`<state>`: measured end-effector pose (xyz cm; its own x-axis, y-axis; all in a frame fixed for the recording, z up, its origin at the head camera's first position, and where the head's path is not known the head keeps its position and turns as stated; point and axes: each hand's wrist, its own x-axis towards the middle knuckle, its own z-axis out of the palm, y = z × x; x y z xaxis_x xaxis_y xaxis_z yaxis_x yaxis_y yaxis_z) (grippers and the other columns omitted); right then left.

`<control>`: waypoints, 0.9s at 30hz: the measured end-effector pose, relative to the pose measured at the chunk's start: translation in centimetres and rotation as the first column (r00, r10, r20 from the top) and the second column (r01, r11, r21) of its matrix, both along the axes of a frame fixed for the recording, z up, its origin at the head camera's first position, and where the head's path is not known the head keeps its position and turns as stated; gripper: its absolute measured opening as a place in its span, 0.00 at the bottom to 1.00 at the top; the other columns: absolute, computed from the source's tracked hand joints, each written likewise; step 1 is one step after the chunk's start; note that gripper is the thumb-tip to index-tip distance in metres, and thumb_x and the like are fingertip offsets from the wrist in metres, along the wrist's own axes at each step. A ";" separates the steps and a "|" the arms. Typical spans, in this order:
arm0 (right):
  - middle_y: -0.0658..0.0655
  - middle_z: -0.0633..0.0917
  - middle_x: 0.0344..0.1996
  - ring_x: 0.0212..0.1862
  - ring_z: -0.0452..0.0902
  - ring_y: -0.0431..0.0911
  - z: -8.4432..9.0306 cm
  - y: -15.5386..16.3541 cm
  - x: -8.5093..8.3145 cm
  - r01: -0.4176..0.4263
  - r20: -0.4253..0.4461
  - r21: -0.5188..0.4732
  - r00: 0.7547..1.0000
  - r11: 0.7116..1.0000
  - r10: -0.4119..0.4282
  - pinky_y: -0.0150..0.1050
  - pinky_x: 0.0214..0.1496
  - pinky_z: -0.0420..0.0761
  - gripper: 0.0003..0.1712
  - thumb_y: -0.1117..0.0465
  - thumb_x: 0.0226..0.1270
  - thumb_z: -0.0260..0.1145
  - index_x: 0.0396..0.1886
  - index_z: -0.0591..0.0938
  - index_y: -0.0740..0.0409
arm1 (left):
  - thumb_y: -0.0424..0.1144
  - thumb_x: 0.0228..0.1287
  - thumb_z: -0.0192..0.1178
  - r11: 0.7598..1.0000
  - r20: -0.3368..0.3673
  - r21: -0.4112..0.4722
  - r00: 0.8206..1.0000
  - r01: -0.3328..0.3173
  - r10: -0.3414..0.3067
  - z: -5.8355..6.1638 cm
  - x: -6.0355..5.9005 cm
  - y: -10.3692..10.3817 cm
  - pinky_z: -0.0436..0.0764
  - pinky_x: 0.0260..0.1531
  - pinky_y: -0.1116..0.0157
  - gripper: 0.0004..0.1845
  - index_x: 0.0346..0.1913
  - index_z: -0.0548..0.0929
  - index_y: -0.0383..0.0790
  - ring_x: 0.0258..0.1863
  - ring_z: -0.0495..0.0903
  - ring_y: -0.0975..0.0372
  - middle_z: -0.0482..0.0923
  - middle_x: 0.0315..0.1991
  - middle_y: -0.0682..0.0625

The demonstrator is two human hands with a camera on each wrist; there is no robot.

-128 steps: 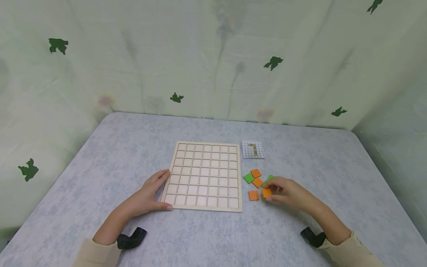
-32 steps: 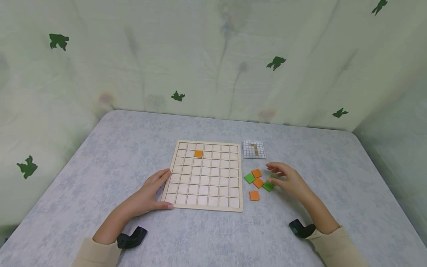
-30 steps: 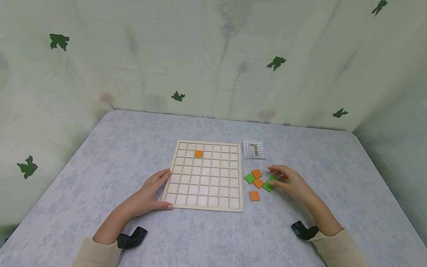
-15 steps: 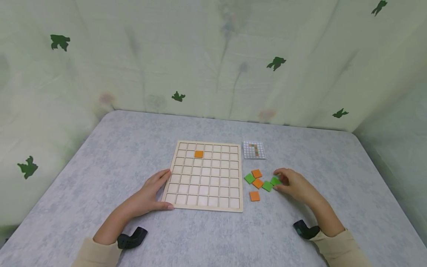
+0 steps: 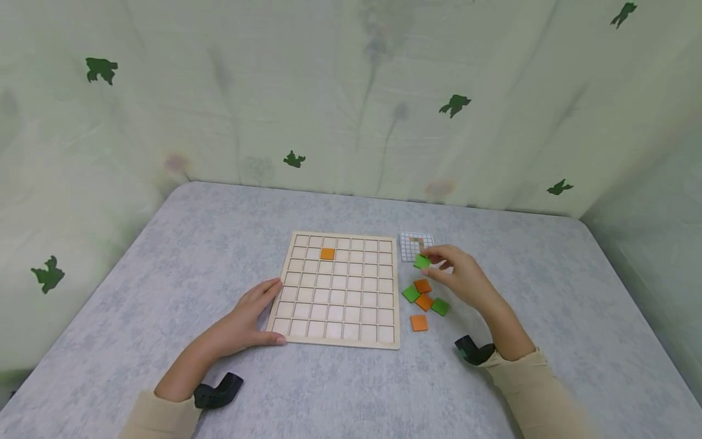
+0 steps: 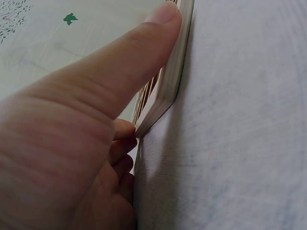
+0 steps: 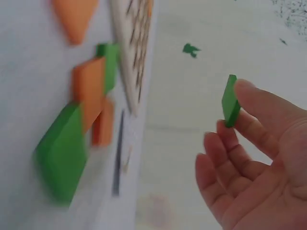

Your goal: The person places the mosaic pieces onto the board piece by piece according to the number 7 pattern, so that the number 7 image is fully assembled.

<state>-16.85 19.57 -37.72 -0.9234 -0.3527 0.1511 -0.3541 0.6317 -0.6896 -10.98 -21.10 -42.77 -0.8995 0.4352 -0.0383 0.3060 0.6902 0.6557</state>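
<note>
My right hand [image 5: 463, 277] pinches a green square tile [image 5: 421, 261] between thumb and fingertips. The tile is held up off the table, overlapping the near edge of a small pattern card [image 5: 408, 245] in the head view. In the right wrist view the green tile [image 7: 230, 101] stands on edge in the pinch, the other fingers loosely bent. My left hand [image 5: 247, 317] rests at the near left corner of a wooden grid board [image 5: 396, 292]. Its thumb [image 6: 139, 50] lies straight along the board's near edge. An orange tile [image 5: 327, 253] sits in the second row from the far side, third column.
Right of the board lie several loose tiles: a green tile [image 5: 411, 293], two orange ones close by, another green tile [image 5: 440, 306] and a separate orange tile [image 5: 419, 323]. A pale curtain [image 5: 340, 110] with leaf shapes hangs behind the table.
An orange tile that was in the right hand now sits on the board. The right hand has since picked up the rightmost green tile and moved up and left. The left hand has stayed put.
</note>
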 end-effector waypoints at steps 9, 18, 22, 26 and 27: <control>0.57 0.76 0.45 0.46 0.70 0.50 0.4 -6.9 -3.3 -0.093 -0.046 -0.260 0.995 0.961 0.084 0.43 0.46 0.72 0.20 0.62 0.59 0.64 0.51 0.77 0.61 | 0.60 0.40 0.67 1.000 0.000 0.002 1.000 0.004 -0.004 0.0 -0.1 0.0 0.50 0.56 0.42 0.58 0.69 0.49 0.32 0.65 0.41 0.43 0.44 0.68 0.40; 0.56 0.76 0.44 0.44 0.71 0.46 -1.6 -12.3 -5.1 -0.070 -0.002 -0.389 0.997 0.918 0.075 0.37 0.45 0.73 0.20 0.62 0.59 0.64 0.51 0.77 0.62 | 0.61 0.40 0.66 1.000 0.003 0.004 1.000 0.008 -0.008 0.1 -0.2 0.0 0.51 0.56 0.43 0.58 0.69 0.49 0.33 0.66 0.41 0.44 0.43 0.68 0.41; 0.55 0.77 0.44 0.44 0.71 0.46 -3.1 -13.4 -5.5 -0.033 0.048 -0.374 0.997 0.927 0.055 0.37 0.45 0.73 0.18 0.64 0.60 0.63 0.50 0.77 0.62 | 0.60 0.40 0.67 1.000 0.009 0.005 1.000 0.006 -0.006 0.1 -0.1 0.0 0.51 0.56 0.43 0.58 0.69 0.49 0.33 0.65 0.41 0.44 0.43 0.68 0.41; 0.53 0.76 0.43 0.42 0.71 0.44 -4.7 -13.8 -5.7 0.010 0.119 -0.291 0.993 0.957 0.026 0.37 0.43 0.73 0.17 0.62 0.60 0.64 0.49 0.79 0.58 | 0.60 0.40 0.67 1.000 0.012 0.010 1.000 0.003 -0.004 0.2 0.0 0.0 0.50 0.56 0.42 0.58 0.69 0.49 0.33 0.65 0.41 0.44 0.43 0.68 0.40; 0.52 0.76 0.43 0.42 0.71 0.43 -4.9 -13.9 -5.7 0.012 0.122 -0.261 0.992 0.965 0.021 0.37 0.43 0.72 0.16 0.62 0.60 0.64 0.49 0.79 0.57 | 0.60 0.40 0.67 1.000 0.011 0.009 1.000 0.003 -0.003 0.2 0.0 0.0 0.50 0.56 0.42 0.58 0.69 0.49 0.33 0.65 0.41 0.44 0.43 0.68 0.40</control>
